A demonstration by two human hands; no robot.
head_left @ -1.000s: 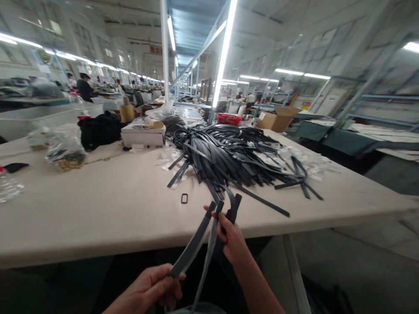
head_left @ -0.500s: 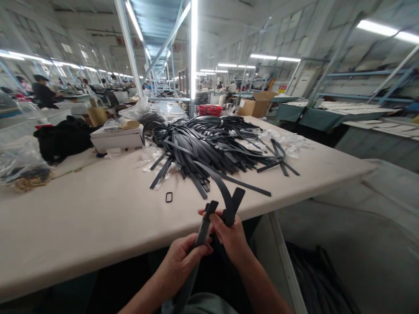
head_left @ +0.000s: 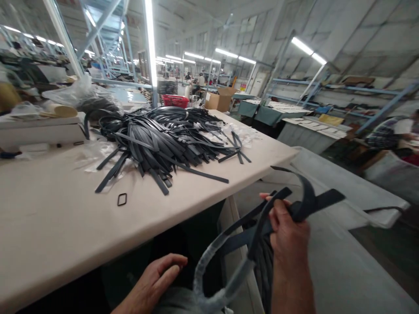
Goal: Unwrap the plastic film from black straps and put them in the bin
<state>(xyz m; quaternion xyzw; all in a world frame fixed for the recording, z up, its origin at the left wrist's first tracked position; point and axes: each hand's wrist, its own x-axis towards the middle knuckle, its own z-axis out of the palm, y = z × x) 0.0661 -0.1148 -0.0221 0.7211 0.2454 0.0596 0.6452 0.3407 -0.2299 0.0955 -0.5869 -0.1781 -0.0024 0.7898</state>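
Observation:
My right hand [head_left: 288, 235] is closed around a black strap [head_left: 330, 199], out to the right of the table. The strap's flat ends stick out past my fingers, and a long loop of it hangs down to the left, partly covered in clear plastic [head_left: 204, 266]. My left hand [head_left: 157, 279] is apart from the strap, below the table's front edge. Its thumb and forefinger are extended with a small gap, and I see nothing held there. On the table [head_left: 65, 231] lie a black rectangular ring [head_left: 122, 199] and a big pile of black straps [head_left: 157, 144].
A pale box [head_left: 42, 131] with a roll on top stands at the table's left. A white bin [head_left: 330, 266] is at my right, with dark straps [head_left: 262, 274] beside it. Farther back are a red basket [head_left: 175, 101], a cardboard box [head_left: 220, 99] and a seated person [head_left: 389, 133].
My right hand has swung right, off the table's front, carrying the strap. My left hand has let go of the strap and dropped lower left. The view has turned right.

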